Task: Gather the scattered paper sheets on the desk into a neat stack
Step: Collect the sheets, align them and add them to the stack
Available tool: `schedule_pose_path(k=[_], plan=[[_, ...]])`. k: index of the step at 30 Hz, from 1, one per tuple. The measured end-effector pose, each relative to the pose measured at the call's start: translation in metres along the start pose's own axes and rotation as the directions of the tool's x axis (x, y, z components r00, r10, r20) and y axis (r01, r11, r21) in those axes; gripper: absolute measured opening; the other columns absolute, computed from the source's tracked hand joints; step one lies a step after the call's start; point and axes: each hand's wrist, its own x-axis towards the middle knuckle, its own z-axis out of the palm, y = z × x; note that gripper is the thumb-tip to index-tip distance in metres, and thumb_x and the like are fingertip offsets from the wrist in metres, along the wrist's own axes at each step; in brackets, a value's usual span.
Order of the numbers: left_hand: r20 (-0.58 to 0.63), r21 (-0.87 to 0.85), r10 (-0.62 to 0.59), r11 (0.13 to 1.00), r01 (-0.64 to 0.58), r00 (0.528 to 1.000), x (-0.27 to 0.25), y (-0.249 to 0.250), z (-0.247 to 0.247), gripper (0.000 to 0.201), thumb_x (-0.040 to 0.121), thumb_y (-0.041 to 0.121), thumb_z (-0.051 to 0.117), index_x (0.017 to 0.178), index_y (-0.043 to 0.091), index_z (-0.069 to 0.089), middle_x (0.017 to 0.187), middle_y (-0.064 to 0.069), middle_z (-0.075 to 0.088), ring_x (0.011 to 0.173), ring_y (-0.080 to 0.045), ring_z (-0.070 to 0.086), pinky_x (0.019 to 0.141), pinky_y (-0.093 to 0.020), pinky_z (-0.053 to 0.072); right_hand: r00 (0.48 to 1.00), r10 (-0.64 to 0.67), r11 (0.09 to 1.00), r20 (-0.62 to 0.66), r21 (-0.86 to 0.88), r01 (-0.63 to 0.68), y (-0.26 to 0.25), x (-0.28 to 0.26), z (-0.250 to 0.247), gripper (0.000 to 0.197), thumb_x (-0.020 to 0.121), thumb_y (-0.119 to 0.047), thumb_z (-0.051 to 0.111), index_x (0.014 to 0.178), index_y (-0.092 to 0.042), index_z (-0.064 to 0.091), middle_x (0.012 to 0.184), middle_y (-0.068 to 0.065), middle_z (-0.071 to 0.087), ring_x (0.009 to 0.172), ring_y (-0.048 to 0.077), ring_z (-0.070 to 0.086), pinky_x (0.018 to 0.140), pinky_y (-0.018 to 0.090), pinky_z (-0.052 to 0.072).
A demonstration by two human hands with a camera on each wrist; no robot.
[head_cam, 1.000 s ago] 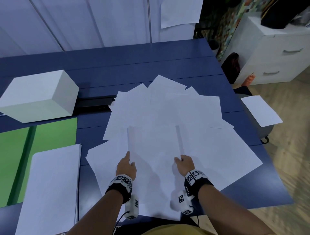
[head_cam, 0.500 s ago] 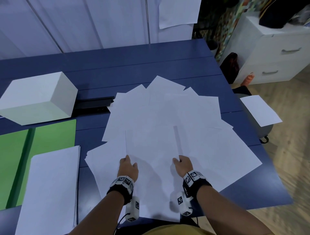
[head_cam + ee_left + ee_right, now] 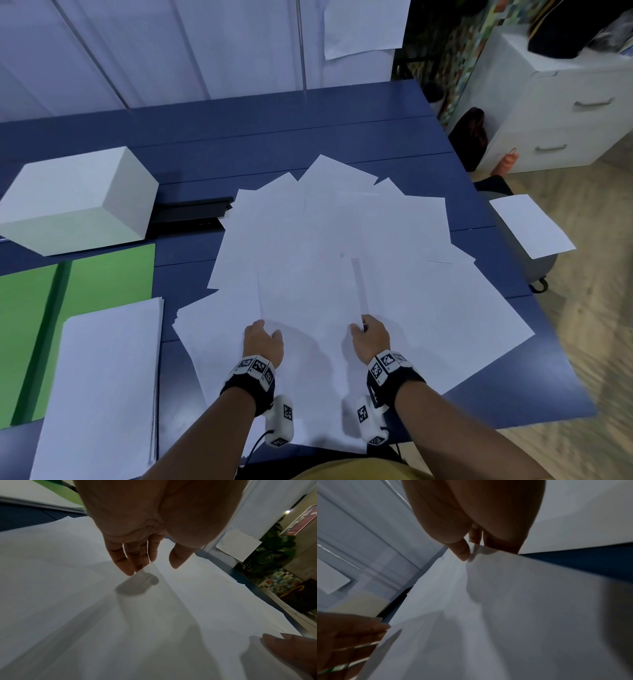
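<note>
While both hands hold the top white paper sheet (image 3: 308,301), it sits on the fanned white sheets (image 3: 342,219) covering the blue desk (image 3: 239,137). Left hand (image 3: 263,342) fingers (image 3: 126,561) curl under its left edge. Right hand (image 3: 370,337) pinches the right edge.

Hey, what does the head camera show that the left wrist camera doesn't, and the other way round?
Only the head view shows the white rectangular box, the neat white paper stack at the desk's left edge, the white drawer cabinet and a loose white sheet beyond the desk's right edge.

Only the left wrist view shows the left hand from below: fingers under a lifted sheet edge, thumb above, plus a green leafy plant.

Both show the scattered white paper sheets, the blue desk, the green folder and the right hand.
</note>
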Motion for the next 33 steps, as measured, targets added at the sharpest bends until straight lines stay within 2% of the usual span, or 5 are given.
schedule_pose_path(k=[3, 8, 22, 26, 33], plan=[[-0.005, -0.009, 0.008, 1.000, -0.008, 1.000, -0.001, 0.002, 0.000, 0.051, 0.097, 0.021, 0.051, 0.143, 0.004, 0.039, 0.147, -0.012, 0.037, 0.127, -0.029, 0.048, 0.103, -0.035, 0.038, 0.999, -0.030, 1.000, -0.016, -0.006, 0.030, -0.002, -0.005, 0.000, 0.009, 0.095, -0.018, 0.053, 0.087, -0.016, 0.056, 0.081, 0.004, 0.055, 0.076, 0.023, 0.054, 0.071, 0.026, 0.042], [-0.009, -0.032, 0.010, 0.999, -0.010, 1.000, -0.002, 0.003, 0.000, 0.048, 0.097, 0.020, 0.053, 0.140, 0.004, 0.042, 0.145, -0.012, 0.040, 0.127, -0.027, 0.049, 0.102, -0.033, 0.039, 0.997, -0.061, 0.998, -0.045, -0.023, 0.060, -0.004, -0.010, 0.003, 0.041, 0.098, -0.019, 0.053, 0.137, -0.007, 0.052, 0.132, 0.013, 0.058, 0.124, 0.026, 0.053, 0.104, 0.034, 0.043], [-0.023, -0.097, 0.061, 0.993, -0.063, 0.998, -0.009, 0.010, 0.002, 0.034, 0.094, 0.018, 0.056, 0.127, 0.013, 0.049, 0.133, -0.006, 0.050, 0.097, -0.017, 0.051, 0.087, -0.030, 0.044, 0.953, -0.270, 0.956, -0.134, -0.157, 0.248, 0.007, -0.011, 0.009, 0.037, 0.097, -0.012, 0.053, 0.134, -0.014, 0.059, 0.111, 0.010, 0.061, 0.097, 0.023, 0.062, 0.082, 0.027, 0.048], [-0.019, -0.105, 0.066, 0.992, -0.068, 0.998, -0.011, 0.008, 0.003, 0.036, 0.093, 0.018, 0.056, 0.128, 0.013, 0.048, 0.132, -0.006, 0.051, 0.110, -0.022, 0.054, 0.095, -0.034, 0.045, 0.936, -0.341, 0.919, -0.087, -0.241, 0.312, 0.011, -0.014, 0.008, 0.038, 0.098, -0.016, 0.051, 0.135, -0.020, 0.058, 0.114, 0.001, 0.056, 0.087, 0.017, 0.062, 0.077, 0.033, 0.053], [0.038, -0.201, 0.007, 0.980, 0.000, 0.999, -0.018, 0.011, -0.002, 0.064, 0.092, 0.016, 0.060, 0.145, 0.019, 0.025, 0.126, -0.009, 0.057, 0.101, -0.025, 0.057, 0.086, -0.032, 0.047, 0.911, -0.401, 0.909, -0.098, -0.164, 0.382, 0.012, -0.015, 0.009, 0.036, 0.097, -0.010, 0.054, 0.131, -0.017, 0.062, 0.095, -0.001, 0.060, 0.083, 0.015, 0.059, 0.078, 0.035, 0.055]])
